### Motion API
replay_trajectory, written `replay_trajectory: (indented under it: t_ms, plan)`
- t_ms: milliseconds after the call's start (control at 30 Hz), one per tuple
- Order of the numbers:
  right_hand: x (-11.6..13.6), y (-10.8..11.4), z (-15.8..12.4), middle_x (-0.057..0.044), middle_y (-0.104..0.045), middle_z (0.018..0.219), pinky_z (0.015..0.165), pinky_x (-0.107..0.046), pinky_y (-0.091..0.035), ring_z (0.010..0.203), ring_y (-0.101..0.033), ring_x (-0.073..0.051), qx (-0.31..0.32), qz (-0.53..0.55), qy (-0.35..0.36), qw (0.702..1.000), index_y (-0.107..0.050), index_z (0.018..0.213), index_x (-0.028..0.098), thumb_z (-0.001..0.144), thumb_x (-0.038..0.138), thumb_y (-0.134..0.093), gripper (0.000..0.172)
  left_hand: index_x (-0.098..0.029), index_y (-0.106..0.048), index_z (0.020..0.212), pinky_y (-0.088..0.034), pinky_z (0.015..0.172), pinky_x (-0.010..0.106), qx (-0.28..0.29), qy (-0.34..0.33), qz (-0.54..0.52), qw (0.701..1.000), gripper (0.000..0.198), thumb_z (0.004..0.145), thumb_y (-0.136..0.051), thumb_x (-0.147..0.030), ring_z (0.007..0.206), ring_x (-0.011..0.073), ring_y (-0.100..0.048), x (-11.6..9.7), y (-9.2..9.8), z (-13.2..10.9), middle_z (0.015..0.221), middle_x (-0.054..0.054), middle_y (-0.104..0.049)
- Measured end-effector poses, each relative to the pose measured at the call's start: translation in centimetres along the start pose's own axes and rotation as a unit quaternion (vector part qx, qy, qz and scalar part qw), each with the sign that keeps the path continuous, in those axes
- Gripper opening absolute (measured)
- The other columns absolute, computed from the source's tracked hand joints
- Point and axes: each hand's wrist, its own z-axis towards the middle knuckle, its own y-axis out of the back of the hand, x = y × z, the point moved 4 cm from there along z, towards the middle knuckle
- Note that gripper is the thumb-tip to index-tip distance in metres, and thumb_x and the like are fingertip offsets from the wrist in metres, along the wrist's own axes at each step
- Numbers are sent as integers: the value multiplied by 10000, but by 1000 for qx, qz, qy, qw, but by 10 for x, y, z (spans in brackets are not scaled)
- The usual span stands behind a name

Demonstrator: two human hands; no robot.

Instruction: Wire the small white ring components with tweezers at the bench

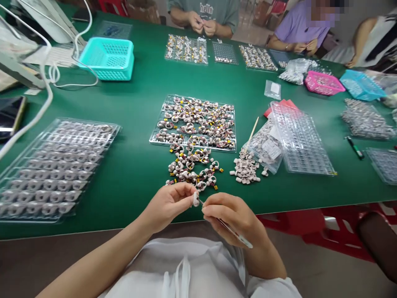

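My left hand (pixel 169 205) pinches a small pale ring-shaped part (pixel 196 199) just off the near edge of the green table (pixel 136 165). My right hand (pixel 231 217) is closed round thin metal tweezers (pixel 231 229), whose tip meets the part. Just beyond my hands lies a loose heap of wound coil parts (pixel 190 167). A clear tray of the same coil parts (pixel 195 122) sits behind the heap. A small pile of plain pale cores (pixel 246 170) lies to the right.
A stack of filled clear trays (pixel 52 167) sits left, a teal basket (pixel 108 58) far left, empty clear trays (pixel 299 138) and a bag right. A wooden stick (pixel 252 133), pink basket (pixel 323 82), blue basket (pixel 361 85). Other people work at the far edge.
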Motion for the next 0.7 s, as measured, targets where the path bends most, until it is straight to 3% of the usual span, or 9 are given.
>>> replay_trajectory:
  t_ms: [133,200,267,400,567,700]
  plan:
    - [-3,25,-24,-75,-708,1012,854,-420,-571,983,-683,-239,-157,8,-58,986,-675,1084,259,949,210,-535,201,-147,-697,775,-466,651,232,-24,-20,36,999,159,767,-734,-301,668,142,-579,-1,4,3,710,24,-668]
    - [-9,49,-42,-76,-706,1034,939,-491,-528,1055,-665,-267,-256,-41,-101,960,-700,1016,252,967,197,-488,225,-150,-697,779,-465,655,227,-31,-29,50,998,136,791,-713,-284,675,141,-581,0,8,3,717,24,-669]
    - [-18,69,-58,-90,-690,1106,954,-489,-511,1085,-647,-271,-307,-134,-138,932,-699,1029,234,965,173,-483,233,-153,-700,785,-464,662,221,-35,-37,55,997,117,807,-699,-268,685,139,-585,1,10,3,727,22,-672]
    - [-45,78,-65,-86,-675,1048,867,-404,-526,957,-653,-232,-266,-298,-182,899,-662,1100,221,957,179,-498,222,-152,-707,788,-473,682,218,-22,-45,51,997,107,825,-678,-248,710,139,-599,5,6,6,744,24,-681]
    - [-73,51,-44,-78,-642,881,765,-346,-507,851,-618,-224,-184,-402,-189,877,-656,961,186,935,238,-556,116,-152,-703,789,-479,690,214,-14,-52,51,997,99,823,-678,-241,728,140,-609,9,0,11,759,24,-687]
    - [-85,38,-30,-88,-630,858,672,-320,-463,841,-592,-243,-138,-477,-232,837,-647,876,176,901,265,-595,106,-151,-702,784,-481,667,218,-17,-46,48,998,116,823,-685,-259,715,144,-605,12,1,10,751,29,-685]
